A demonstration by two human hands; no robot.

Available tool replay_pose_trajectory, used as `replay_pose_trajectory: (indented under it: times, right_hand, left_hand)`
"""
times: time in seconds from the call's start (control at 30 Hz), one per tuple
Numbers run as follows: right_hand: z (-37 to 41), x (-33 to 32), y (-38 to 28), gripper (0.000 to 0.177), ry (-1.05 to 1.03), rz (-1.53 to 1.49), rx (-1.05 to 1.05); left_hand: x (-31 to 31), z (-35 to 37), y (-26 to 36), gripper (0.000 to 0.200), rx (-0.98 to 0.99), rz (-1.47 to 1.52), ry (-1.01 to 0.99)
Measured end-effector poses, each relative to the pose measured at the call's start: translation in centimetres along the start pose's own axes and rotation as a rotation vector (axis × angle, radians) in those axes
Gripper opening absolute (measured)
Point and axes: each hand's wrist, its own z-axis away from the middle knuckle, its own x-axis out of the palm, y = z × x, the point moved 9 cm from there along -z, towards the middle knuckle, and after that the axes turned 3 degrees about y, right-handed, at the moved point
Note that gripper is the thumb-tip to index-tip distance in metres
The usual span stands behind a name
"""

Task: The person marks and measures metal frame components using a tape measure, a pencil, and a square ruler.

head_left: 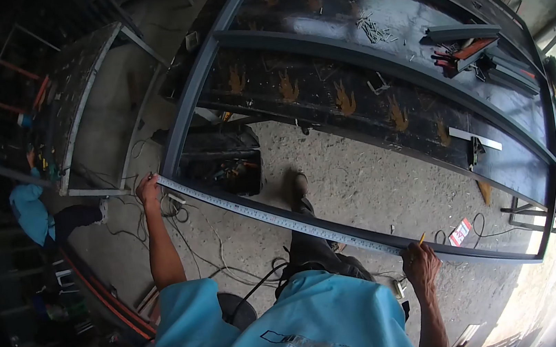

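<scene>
A white tape measure [284,222] is stretched along the near bar of a large grey metal frame [178,127]. My left hand [148,188] is closed on the tape's end at the frame's left corner. Toward the right part of the same bar, my right hand [421,265] is closed where the tape reaches it. A yellow pencil [422,239] sticks up from its fingers. The tape's case is hidden by that hand.
The frame rests over a dark worktable [323,88] holding loose screws [375,30], metal offcuts [468,53] and a white strip [475,138]. Cables [218,250] lie on the floor. Left, another person in a blue shirt [31,211] is near a metal stand [91,120].
</scene>
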Motion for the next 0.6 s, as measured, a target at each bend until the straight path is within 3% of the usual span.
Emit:
replay_pose_trajectory:
  times: [0.07,0.1,0.23,0.37,0.4,0.43,0.5,0.6]
  right_hand:
    - [-2.4,-0.5,-0.9,0.016,-0.040,-0.022,0.042]
    - [-4.2,-1.3,-1.9,0.016,-0.055,-0.025,0.058]
    - [-16.3,-4.9,-2.0,0.020,0.059,0.012,0.047]
    - [-29.8,-6.8,-0.1,0.026,0.153,0.096,0.016]
    - [-32.6,-6.8,0.5,0.028,0.009,0.045,0.179]
    - [-34.9,-6.9,0.8,0.028,0.028,0.008,0.124]
    - [-37.7,-7.7,-0.7,0.028,-0.051,0.025,0.243]
    - [-40.1,-6.8,0.2,0.028,-0.014,0.107,0.181]
  left_hand:
    - [1.6,-1.4,3.4,0.038,0.069,-0.078,0.067]
    - [4.3,-1.9,5.6,0.039,0.061,-0.007,-0.013]
    - [19.1,-6.8,12.2,0.038,0.034,0.084,-0.220]
    - [35.7,-8.9,18.2,0.024,0.200,-0.078,-0.306]
    - [38.9,-9.4,19.1,0.024,0.246,-0.135,-0.328]
    - [42.0,-12.6,18.3,0.026,0.365,-0.270,-0.358]
    - [44.4,-13.0,19.8,0.029,0.499,-0.420,-0.171]
    - [46.7,-12.8,19.2,0.032,0.482,-0.327,-0.258]
